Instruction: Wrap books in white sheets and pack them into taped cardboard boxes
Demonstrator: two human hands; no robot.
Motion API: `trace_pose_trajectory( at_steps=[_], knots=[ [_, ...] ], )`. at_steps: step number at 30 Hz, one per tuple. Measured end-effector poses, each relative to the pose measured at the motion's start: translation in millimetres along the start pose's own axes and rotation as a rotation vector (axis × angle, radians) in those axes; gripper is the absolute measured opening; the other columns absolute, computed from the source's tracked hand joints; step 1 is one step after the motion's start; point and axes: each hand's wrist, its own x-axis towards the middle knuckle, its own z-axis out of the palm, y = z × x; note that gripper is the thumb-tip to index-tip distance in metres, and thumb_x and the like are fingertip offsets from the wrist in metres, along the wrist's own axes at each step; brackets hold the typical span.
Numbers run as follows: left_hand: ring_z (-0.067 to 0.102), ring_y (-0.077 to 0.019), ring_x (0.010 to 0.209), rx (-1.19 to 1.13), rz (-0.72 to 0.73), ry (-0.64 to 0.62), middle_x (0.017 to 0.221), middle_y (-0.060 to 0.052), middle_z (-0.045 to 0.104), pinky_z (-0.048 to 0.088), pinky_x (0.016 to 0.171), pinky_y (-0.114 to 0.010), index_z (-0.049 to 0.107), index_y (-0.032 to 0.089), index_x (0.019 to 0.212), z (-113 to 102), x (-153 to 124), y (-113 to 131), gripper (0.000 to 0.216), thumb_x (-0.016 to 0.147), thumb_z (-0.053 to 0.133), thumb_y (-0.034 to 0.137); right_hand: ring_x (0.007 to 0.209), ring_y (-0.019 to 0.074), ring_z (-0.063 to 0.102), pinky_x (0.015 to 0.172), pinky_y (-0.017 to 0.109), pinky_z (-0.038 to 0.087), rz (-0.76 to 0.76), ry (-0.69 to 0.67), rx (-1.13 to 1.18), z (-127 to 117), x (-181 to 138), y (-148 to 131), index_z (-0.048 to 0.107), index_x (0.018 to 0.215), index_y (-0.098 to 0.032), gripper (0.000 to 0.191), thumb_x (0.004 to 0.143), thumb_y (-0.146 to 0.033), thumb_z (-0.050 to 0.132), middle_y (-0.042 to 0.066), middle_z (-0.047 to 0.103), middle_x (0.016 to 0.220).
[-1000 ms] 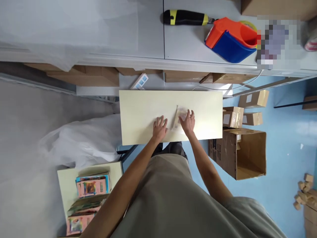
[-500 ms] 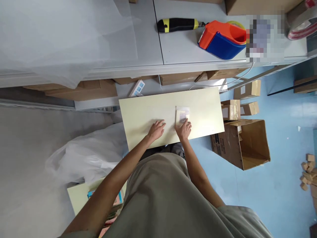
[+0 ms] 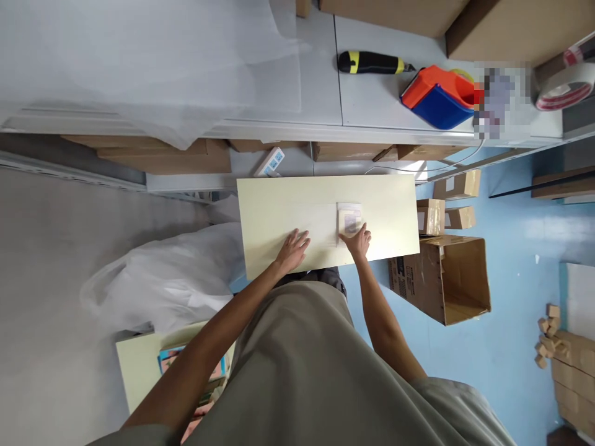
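While the right grip (image 3: 358, 240) spans the near end of a small flat packet (image 3: 350, 218), thumb and fingers spread apart, I cannot tell whether it pinches the packet or merely rests on it. The packet lies flat on the pale desk (image 3: 393, 210), partly under that grip and reaching out ahead of it. To its left, well apart from the packet, the left grip (image 3: 292, 251) rests on the desk, empty, fingers extended. The step in hand looks like placing or steadying the packet; shifting or lifting it would call for closing thumb and fingers firmly on its edges. Beyond both grips, a knife (image 3: 372, 62) and a tape dispenser (image 3: 439, 99) lie on a grey shelf; rightward of them stands an open cardboard box (image 3: 465, 279).
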Motion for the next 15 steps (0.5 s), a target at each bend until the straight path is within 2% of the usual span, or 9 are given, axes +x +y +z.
trace_pose_trajectory(
  at_steps=[3, 7, 11, 15],
  knots=[
    [0.023, -0.0449, 0.172, -0.022, -0.003, 0.005, 0.184, -0.014, 0.034, 0.03, 0.136, -0.066, 0.058, 0.02, 0.164, -1, -2, 1, 0.065, 0.099, 0.06, 0.019, 0.146, 0.0456, 0.05, 0.118, 0.055, 0.048, 0.048, -0.004, 0.0, -7, 4, -9, 0.028, 0.17, -0.011, 0.121, 0.077, -0.056, 0.093, 0.032, 0.047, 0.158],
    [0.026, -0.044, 0.171, -0.065, -0.012, 0.013, 0.182, -0.015, 0.037, 0.031, 0.136, -0.065, 0.061, 0.021, 0.161, -3, -3, 0, 0.064, 0.097, 0.061, 0.016, 0.138, 0.045, 0.059, 0.109, 0.051, 0.056, 0.043, 0.021, -0.017, -17, 1, -21, 0.047, 0.151, -0.01, 0.1, 0.073, -0.048, 0.098, 0.032, 0.05, 0.151],
    [0.029, -0.041, 0.171, -0.092, -0.029, 0.026, 0.181, -0.014, 0.04, 0.033, 0.135, -0.06, 0.064, 0.022, 0.157, -4, -2, -2, 0.062, 0.095, 0.063, 0.016, 0.133, 0.0411, 0.064, 0.105, 0.048, 0.058, -0.062, 0.083, -0.068, -26, -13, -30, 0.049, 0.144, -0.013, 0.075, 0.084, -0.037, 0.088, 0.028, 0.056, 0.147],
    [0.033, -0.0385, 0.17, -0.105, -0.05, 0.026, 0.18, -0.014, 0.042, 0.035, 0.136, -0.056, 0.067, 0.02, 0.152, -3, -1, -3, 0.057, 0.095, 0.065, 0.02, 0.123, 0.0353, 0.07, 0.095, 0.043, 0.059, -0.133, 0.11, -0.072, -35, -31, -38, 0.052, 0.138, -0.016, 0.041, 0.102, -0.031, 0.064, 0.023, 0.064, 0.139]
  ],
)
